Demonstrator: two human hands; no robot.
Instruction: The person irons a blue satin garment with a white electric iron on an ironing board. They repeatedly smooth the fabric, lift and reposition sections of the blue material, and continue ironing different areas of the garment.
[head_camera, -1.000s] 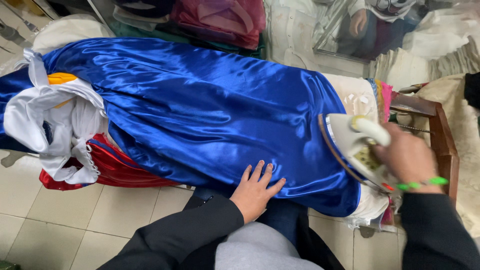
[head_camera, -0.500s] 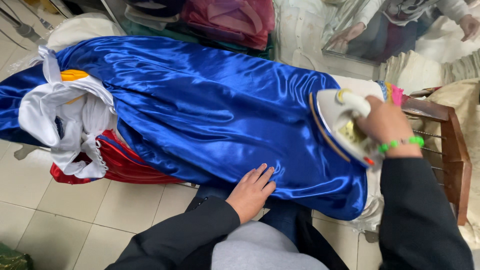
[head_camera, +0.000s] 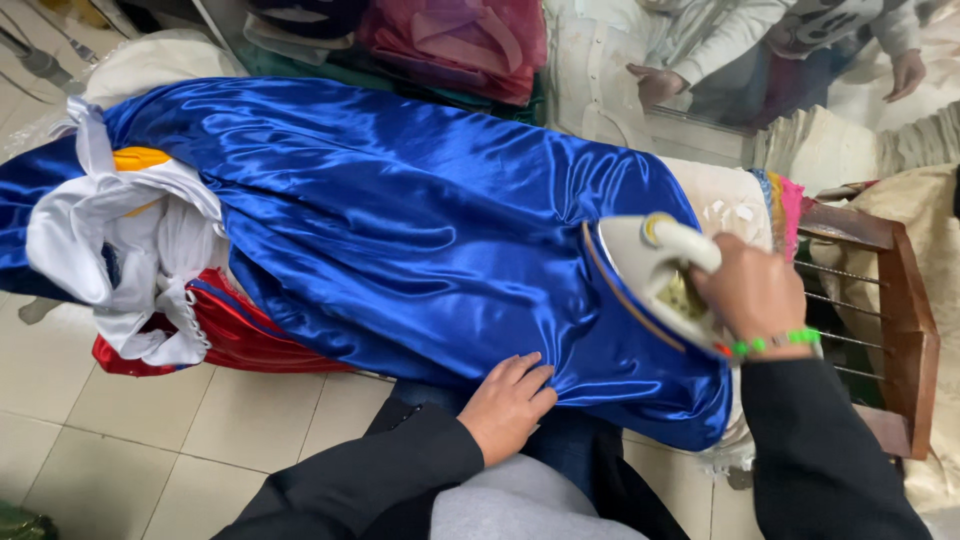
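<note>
A shiny blue satin garment lies spread over an ironing board, its white, red and yellow parts bunched at the left end. My right hand, with a green bead bracelet at the wrist, grips the handle of a cream clothes iron that rests on the blue cloth near the board's right end. My left hand presses on the near hem of the blue cloth, fingers bent over its edge.
A brown wooden rack with metal bars stands right of the board. Another person in a pale top sits beyond it. Pink and red fabric is piled behind. Pale floor tiles lie below left.
My right hand has slid the iron leftward onto the blue cloth, off the board's right end. My left hand's fingers have gone from spread flat to curled on the hem.
</note>
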